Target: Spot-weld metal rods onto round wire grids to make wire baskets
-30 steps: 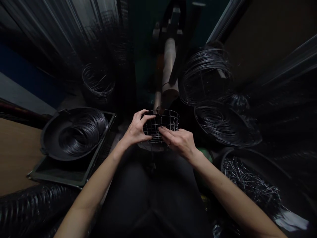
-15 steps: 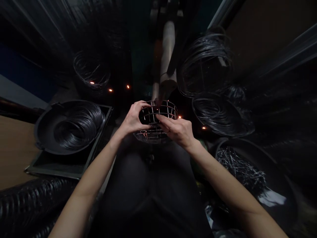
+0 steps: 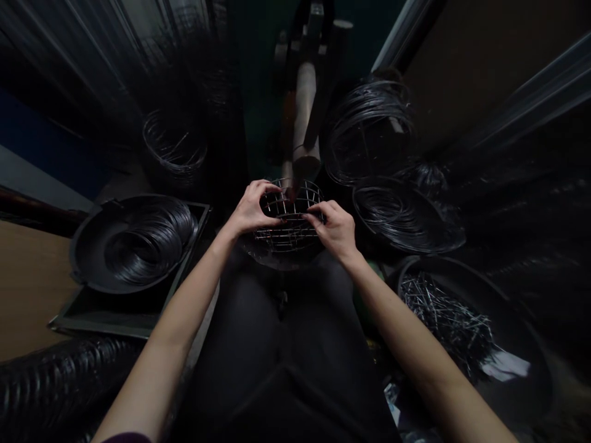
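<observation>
A round wire basket of thin metal rods sits low in front of me, just above my lap. My left hand grips its left side, with the thumb across the near part and the fingers over the upper ring. At the right side, my right hand pinches the near wires between thumb and fingers. The tip of a machine's metal electrode reaches down into the basket's far side, beside a thick pale cylinder. Exact contact between tip and wire is too dark to make out.
On the left, a black basin holds wire rings on a metal-edged stand. On the right are a big wire coil, a basin of wire rings and a basin of short rods. Ribbed black tubing lies lower left.
The bright sparks around the basket are gone. My right hand has drawn slightly back from the basket's middle to its right side, its fingers now pinching there. The left hand keeps its grip.
</observation>
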The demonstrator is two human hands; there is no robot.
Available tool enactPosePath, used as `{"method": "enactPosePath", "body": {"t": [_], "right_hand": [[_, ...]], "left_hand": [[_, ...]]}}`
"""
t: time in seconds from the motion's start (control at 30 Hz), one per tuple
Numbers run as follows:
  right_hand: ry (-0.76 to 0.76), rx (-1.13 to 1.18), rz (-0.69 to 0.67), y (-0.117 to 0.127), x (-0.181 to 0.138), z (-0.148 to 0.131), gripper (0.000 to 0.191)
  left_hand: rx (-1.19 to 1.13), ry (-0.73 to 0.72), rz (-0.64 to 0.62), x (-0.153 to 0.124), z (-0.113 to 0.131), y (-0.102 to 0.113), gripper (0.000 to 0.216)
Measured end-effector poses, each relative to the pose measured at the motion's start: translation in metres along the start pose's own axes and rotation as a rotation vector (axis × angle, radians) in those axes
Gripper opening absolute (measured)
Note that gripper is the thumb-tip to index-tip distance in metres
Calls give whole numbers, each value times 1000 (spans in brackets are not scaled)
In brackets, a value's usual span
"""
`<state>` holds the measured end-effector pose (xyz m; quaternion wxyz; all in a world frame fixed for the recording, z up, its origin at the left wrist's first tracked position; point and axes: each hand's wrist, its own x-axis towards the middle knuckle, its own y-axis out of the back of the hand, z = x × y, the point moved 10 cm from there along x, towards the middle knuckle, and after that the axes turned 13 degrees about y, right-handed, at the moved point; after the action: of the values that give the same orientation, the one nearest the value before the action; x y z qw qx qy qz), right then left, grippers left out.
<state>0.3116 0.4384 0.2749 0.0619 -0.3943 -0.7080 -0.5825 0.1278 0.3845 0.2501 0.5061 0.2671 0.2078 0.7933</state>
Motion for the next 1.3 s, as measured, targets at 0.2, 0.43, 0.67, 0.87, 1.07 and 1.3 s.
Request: {"method": "enactPosePath", "body": {"t": [0.2,0.43,0.67,0.87,1.07,1.3], "right_hand": [[-83,25,6,-13,22,20,21],[-116,81,117,22,-2,13,28],[-162,132,-153,37,-128,11,41],[-115,456,-396,-10,-207,12,25],[-564,720,-271,4,-155,12,58],[-309,598,-431,-29,-54,-22,31]], "left_hand": [[38,31,-14,25,-1,3,67],[-80,19,73,11,-31,9,90],[-495,395,26,-34,-125,-24,116],[-404,219,109,-45,-90,2,112],[-67,-59,26,-73,-4,5,94],[234,-37,-64,-71,32,-18,72]]}}
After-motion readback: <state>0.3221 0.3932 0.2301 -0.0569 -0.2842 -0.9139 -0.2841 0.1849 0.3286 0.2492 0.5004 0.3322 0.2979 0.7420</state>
